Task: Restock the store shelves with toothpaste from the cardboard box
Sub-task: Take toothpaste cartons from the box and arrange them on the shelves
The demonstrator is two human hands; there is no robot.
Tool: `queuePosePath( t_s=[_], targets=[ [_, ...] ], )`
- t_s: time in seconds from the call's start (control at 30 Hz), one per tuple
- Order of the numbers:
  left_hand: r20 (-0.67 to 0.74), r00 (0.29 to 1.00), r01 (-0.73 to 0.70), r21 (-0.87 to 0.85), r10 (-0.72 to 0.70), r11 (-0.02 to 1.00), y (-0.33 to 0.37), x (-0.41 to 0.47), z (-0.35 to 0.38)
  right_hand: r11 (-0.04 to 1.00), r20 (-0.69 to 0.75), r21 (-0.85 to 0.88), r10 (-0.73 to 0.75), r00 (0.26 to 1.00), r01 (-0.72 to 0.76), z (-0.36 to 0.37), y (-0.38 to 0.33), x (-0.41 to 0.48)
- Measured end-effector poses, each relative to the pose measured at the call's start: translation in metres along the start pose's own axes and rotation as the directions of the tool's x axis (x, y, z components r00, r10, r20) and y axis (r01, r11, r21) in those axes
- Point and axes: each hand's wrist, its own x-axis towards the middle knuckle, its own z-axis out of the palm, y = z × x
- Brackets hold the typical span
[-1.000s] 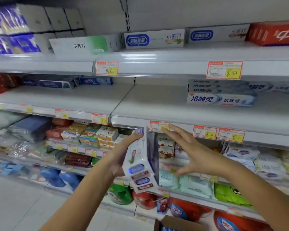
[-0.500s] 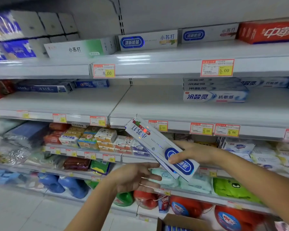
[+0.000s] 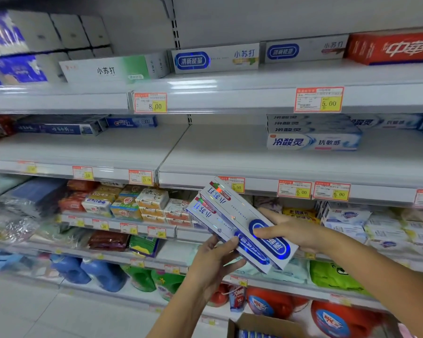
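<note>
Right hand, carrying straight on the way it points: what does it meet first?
Probably the middle shelf's front rail: the right hand points up-left, its toothpaste boxes leading toward it. Depth unclear.

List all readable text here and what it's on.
"小苏打": held toothpaste boxes
"清新能量 小苏打": white top-shelf box
"中華": red box
"冷酸灵 抗敏感": stacked boxes
"Crest": blue box
"8.00": left top-shelf tag
"5.00": right top-shelf tag
"6.00": middle-shelf tag
Tags' fine print, lower goods: blurred.

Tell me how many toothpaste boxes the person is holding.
2 show. The lower-left box rests in the left hand; the upper-right box lies beside it, under the thumb of the right hand. Others may be hidden beneath.
</note>
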Motion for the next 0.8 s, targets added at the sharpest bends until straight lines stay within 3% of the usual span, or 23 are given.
queuePosePath(
  t_s=[0.27, 0.4, 0.57, 0.7, 0.8],
  targets=[
    [0.003, 0.999, -0.049, 0.092, 0.049, 0.995, 0.005, 0.002, 0.008, 0.996, -0.043, 0.078, -0.037, 0.998, 0.040, 0.011, 0.001, 0.004],
    [-0.003, 0.995, -0.100, 0.155, 0.102, 0.983, 0.010, -0.002, 0.018, 0.994, -0.053, -0.082, -0.078, 0.996, 0.073, 0.026, -0.002, 0.007],
    [0.084, 0.985, -0.165, 0.270, 0.148, 0.949, 0.024, -0.009, 0.020, 0.997, -0.157, -0.051, -0.070, 0.985, 0.063, 0.038, -0.016, 0.007],
    [0.117, 0.969, -0.242, 0.316, 0.216, 0.917, 0.038, -0.017, 0.024, 0.990, -0.186, -0.081, -0.132, 0.974, 0.119, 0.044, -0.022, 0.010],
    [0.162, 0.949, -0.313, 0.357, 0.272, 0.880, 0.051, -0.024, 0.027, 0.984, -0.193, -0.001, -0.177, 0.965, 0.181, 0.043, -0.022, 0.011]
  ],
)
